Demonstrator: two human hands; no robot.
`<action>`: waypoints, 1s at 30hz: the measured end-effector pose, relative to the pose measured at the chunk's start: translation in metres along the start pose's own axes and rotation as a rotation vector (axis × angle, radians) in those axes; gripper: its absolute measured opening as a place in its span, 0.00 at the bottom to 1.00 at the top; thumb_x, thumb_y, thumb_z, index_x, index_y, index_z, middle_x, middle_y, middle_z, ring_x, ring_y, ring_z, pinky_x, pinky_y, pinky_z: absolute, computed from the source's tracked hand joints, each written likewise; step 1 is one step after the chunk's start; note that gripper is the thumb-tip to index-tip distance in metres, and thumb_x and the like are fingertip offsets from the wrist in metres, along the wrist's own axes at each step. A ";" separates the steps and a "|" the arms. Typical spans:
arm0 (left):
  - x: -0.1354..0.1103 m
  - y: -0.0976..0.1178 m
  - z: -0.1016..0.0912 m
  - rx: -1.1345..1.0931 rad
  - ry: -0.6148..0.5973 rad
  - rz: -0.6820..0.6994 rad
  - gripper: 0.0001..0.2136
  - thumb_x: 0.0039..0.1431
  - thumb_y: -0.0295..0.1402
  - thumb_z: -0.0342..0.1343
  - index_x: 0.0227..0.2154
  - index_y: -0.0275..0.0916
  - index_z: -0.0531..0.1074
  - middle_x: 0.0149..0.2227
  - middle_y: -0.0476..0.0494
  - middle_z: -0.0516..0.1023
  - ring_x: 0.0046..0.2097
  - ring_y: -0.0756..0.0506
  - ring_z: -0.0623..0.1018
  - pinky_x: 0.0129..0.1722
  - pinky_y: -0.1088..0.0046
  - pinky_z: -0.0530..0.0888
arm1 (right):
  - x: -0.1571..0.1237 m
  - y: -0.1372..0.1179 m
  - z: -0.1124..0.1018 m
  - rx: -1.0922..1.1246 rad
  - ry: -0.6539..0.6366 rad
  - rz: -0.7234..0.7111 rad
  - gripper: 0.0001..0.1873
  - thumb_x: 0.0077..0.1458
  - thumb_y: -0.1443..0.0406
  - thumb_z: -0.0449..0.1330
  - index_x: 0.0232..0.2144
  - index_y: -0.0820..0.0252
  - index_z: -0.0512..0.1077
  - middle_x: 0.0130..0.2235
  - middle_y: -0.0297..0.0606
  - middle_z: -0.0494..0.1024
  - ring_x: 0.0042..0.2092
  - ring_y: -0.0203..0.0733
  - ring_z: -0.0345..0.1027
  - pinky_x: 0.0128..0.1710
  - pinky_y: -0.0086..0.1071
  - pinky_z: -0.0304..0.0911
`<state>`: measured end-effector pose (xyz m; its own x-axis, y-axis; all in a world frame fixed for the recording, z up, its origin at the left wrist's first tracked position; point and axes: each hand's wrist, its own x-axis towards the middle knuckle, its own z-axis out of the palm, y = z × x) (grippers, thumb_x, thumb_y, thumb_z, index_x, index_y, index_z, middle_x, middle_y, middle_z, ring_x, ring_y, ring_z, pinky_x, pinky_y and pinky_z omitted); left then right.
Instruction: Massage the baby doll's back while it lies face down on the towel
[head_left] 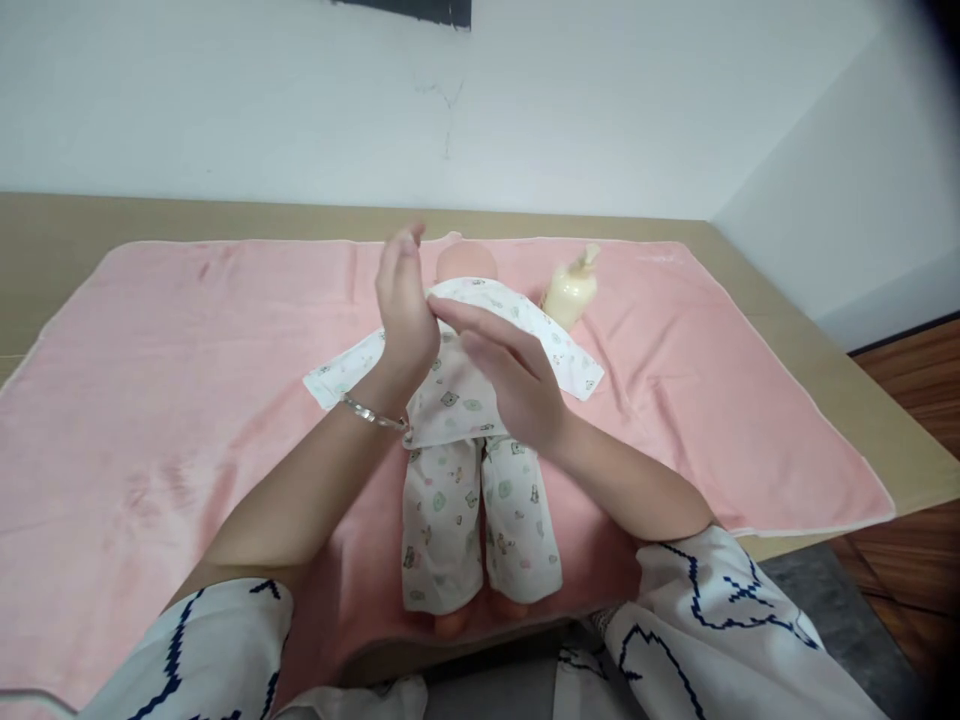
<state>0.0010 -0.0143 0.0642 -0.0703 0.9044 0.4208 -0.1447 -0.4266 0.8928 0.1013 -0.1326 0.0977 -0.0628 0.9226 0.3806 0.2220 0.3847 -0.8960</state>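
Pink, plush-looking cloth (112,400) is spread, softly creased, over a pale wood-toned table (60,222). The left hand (407,310) is raised, fingers open and extended, its wrist ringed by a silvery bracelet (371,413). Mid-cloth, below both hands, a smooth-headed doll (466,415) is laid flat, sleeves outspread, dressed in white, small-patterned fabric. The right hand (517,365) is slanted, fingers straight, tips beside the left palm. Farther right, a rounded cream bottle (570,297) is seen.

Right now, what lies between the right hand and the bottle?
In the head view, the doll's printed white sleeve lies between the right hand and the bottle.
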 end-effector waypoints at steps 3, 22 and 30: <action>0.011 -0.041 0.004 0.135 0.026 -0.060 0.16 0.71 0.45 0.46 0.44 0.41 0.74 0.55 0.42 0.77 0.62 0.43 0.72 0.64 0.63 0.66 | 0.028 0.038 -0.004 -0.227 0.032 0.062 0.24 0.61 0.68 0.49 0.57 0.60 0.72 0.60 0.37 0.75 0.63 0.41 0.67 0.66 0.39 0.61; -0.001 -0.059 0.008 0.015 0.097 -0.129 0.12 0.71 0.34 0.44 0.40 0.39 0.72 0.44 0.42 0.80 0.50 0.46 0.79 0.56 0.65 0.72 | 0.037 0.071 -0.005 -1.007 -0.411 -0.034 0.28 0.68 0.65 0.44 0.67 0.66 0.60 0.72 0.47 0.54 0.74 0.53 0.40 0.73 0.54 0.35; -0.003 -0.062 0.008 0.030 0.075 -0.060 0.11 0.69 0.38 0.47 0.37 0.40 0.73 0.42 0.42 0.80 0.47 0.45 0.80 0.52 0.65 0.75 | 0.043 0.085 -0.005 -1.055 -0.103 0.238 0.34 0.69 0.60 0.43 0.68 0.81 0.52 0.70 0.64 0.53 0.73 0.60 0.44 0.72 0.54 0.41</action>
<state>0.0185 0.0097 0.0090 -0.1363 0.9250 0.3546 -0.1208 -0.3708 0.9208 0.1222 -0.0601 0.0393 0.0218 0.9873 0.1576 0.9605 0.0231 -0.2774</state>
